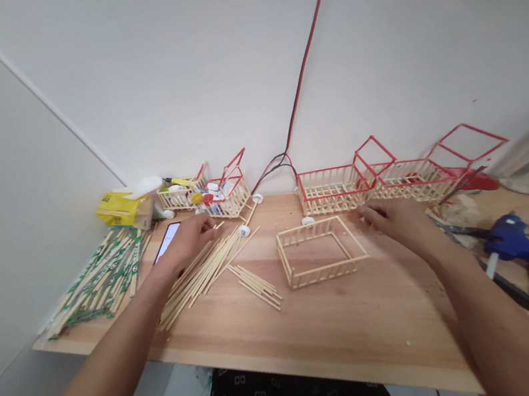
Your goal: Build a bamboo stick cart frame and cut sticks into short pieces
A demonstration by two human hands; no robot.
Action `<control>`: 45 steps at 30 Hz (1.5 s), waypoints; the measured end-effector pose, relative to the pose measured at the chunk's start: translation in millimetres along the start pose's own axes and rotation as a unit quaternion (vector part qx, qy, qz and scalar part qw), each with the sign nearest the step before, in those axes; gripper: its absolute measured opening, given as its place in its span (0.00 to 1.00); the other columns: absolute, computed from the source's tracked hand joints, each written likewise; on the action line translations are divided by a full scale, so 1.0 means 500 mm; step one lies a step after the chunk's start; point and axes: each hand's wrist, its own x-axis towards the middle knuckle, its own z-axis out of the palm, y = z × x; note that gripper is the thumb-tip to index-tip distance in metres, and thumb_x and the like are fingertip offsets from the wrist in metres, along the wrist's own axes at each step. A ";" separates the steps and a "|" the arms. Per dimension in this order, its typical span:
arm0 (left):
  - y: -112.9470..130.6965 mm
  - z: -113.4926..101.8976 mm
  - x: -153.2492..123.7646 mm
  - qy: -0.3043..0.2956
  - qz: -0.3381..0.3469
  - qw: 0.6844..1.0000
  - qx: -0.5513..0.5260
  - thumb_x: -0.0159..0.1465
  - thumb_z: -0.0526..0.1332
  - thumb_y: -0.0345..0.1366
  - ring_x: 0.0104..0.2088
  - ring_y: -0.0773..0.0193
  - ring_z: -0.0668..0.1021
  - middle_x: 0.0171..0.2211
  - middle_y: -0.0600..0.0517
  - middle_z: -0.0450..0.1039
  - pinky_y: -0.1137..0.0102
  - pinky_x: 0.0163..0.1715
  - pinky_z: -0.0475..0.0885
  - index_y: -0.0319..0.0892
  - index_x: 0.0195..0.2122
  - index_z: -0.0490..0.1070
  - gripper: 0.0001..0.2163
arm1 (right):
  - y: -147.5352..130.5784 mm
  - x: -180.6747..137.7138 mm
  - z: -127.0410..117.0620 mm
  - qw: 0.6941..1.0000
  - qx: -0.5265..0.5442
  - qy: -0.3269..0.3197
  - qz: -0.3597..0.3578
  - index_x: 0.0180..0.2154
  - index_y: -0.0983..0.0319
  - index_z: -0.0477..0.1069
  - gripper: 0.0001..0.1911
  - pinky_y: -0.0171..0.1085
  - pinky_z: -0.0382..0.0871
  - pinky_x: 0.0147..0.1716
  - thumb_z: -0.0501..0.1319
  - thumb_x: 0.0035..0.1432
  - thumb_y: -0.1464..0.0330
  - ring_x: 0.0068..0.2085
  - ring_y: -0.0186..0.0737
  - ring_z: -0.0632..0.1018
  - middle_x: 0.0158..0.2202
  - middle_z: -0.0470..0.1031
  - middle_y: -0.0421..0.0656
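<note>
L hand [190,241] at loose sticks [208,271], R hand [389,217] opp., both curled, can't tell if pinching. Btwn hands, bit nearer: stick frame [327,269] on tabletop [326,323]; risk of skid/crack w/ careless R sweep. Just beyond R: red-rimmed basket [333,202].

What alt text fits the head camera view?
A rectangular stick frame lies on a wooden table between a person's left hand, near loose sticks, and right hand, near red-trimmed stick baskets by the wall. A blue tool lies farther right.
</note>
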 end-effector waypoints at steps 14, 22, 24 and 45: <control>0.084 0.076 -0.008 -0.052 -0.075 0.989 0.115 0.61 0.51 0.33 0.36 0.52 0.76 0.34 0.39 0.75 0.66 0.33 0.65 0.37 0.33 0.71 0.10 | 0.002 0.001 0.007 1.000 -0.002 0.011 -0.014 0.20 0.60 0.67 0.20 0.35 0.57 0.25 0.49 0.59 0.58 0.24 0.39 0.71 0.20 0.72 0.43; 0.061 0.062 -0.003 -0.077 -0.075 0.989 0.098 0.60 0.54 0.32 0.40 0.51 0.77 0.38 0.39 0.75 0.66 0.34 0.66 0.38 0.31 0.70 0.07 | -0.006 -0.001 0.000 1.000 0.006 0.000 -0.013 0.21 0.60 0.67 0.20 0.35 0.57 0.25 0.49 0.59 0.58 0.24 0.39 0.72 0.21 0.73 0.43; 0.057 0.047 -0.009 -0.079 -0.075 0.991 0.073 0.60 0.54 0.32 0.37 0.54 0.77 0.34 0.41 0.76 0.68 0.32 0.65 0.39 0.28 0.69 0.06 | -0.003 0.000 0.001 1.000 0.003 -0.001 -0.009 0.20 0.60 0.67 0.20 0.36 0.57 0.25 0.49 0.59 0.58 0.24 0.40 0.72 0.21 0.72 0.43; 0.323 0.036 -0.032 -0.149 0.101 0.858 -0.480 0.61 0.59 0.41 0.16 0.75 0.63 0.15 0.58 0.66 0.79 0.17 0.55 0.39 0.30 0.66 0.10 | -0.165 -0.048 -0.040 0.928 0.367 0.041 -0.055 0.36 0.59 0.78 0.10 0.32 0.61 0.22 0.62 0.56 0.62 0.24 0.31 0.70 0.24 0.72 0.39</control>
